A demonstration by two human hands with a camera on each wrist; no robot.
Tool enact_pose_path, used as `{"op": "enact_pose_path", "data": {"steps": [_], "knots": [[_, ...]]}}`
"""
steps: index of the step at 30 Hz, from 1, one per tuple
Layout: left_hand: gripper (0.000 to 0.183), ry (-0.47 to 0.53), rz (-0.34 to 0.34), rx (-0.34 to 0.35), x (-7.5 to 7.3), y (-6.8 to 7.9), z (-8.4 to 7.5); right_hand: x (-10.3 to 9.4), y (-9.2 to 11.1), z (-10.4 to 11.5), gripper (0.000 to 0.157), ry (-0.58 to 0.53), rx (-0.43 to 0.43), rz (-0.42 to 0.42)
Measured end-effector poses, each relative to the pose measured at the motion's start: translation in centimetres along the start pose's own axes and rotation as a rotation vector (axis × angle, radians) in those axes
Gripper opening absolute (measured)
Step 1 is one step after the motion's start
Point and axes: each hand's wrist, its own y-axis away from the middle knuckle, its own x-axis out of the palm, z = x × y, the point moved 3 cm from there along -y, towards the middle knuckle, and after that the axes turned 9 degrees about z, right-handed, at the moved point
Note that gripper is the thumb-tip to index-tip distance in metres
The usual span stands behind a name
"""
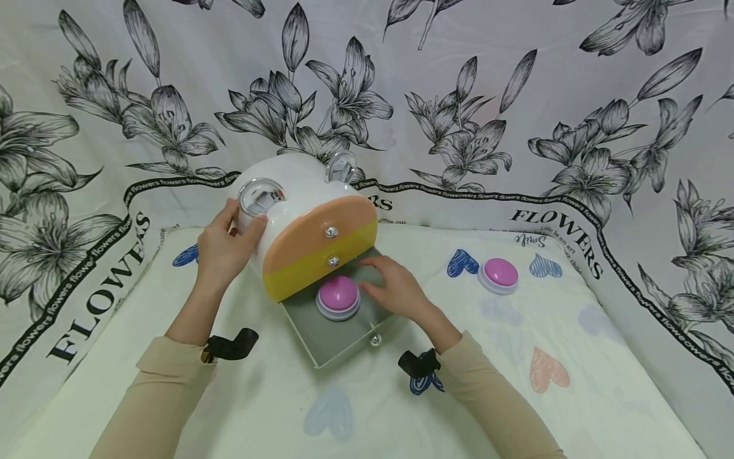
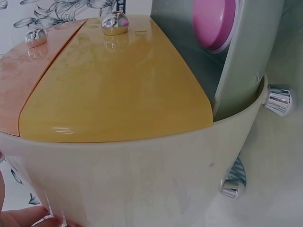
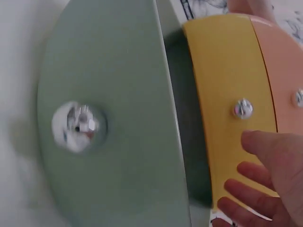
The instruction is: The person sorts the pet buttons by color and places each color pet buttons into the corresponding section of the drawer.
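A rounded white drawer box (image 1: 292,175) with an orange drawer (image 1: 304,239), a yellow drawer (image 1: 309,268) and an open green drawer (image 1: 308,328) stands tilted towards the right. My left hand (image 1: 226,245) grips the box's upper left side by a silver ring (image 1: 260,196). Inside the green drawer lies a round pink-topped, white-based push-button object (image 1: 338,295). Over the drawer's right side, my right hand (image 1: 398,288) has its fingers extended beside this object, holding nothing. In the right wrist view, the green drawer front (image 3: 128,118) shows a silver knob (image 3: 78,126).
A second pink-topped round object (image 1: 500,274) lies on the heart-patterned cloth (image 1: 401,408) to the right. Behind the box hangs a white curtain (image 1: 436,38) printed with black flowers. Another silver ring (image 1: 342,167) sticks up from the box's far top side.
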Motion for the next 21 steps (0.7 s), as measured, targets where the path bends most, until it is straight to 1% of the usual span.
{"op": "enact_pose_path", "data": {"steps": [4,8,15,18,21], "knots": [[0.07,-0.001,-0.003,0.006,0.0,0.0,0.0,-1.2,0.6,-1.7,0.036,-0.005,0.031,-0.088],[0.068,-0.005,-0.008,0.015,0.1,-0.1,0.0,-2.7,1.2,-3.9,0.033,-0.001,0.077,-0.199],[0.065,-0.004,-0.016,0.031,0.0,-0.1,0.0,-5.4,2.5,-8.2,0.034,-0.002,0.149,-0.393],[0.065,-0.004,-0.018,0.033,0.0,0.0,-0.1,-6.4,3.1,-10.1,0.037,0.011,0.199,-0.453],[0.066,-0.003,-0.015,0.03,0.0,0.0,-0.1,-7.3,3.9,-11.7,0.041,0.006,0.244,-0.487]]}}
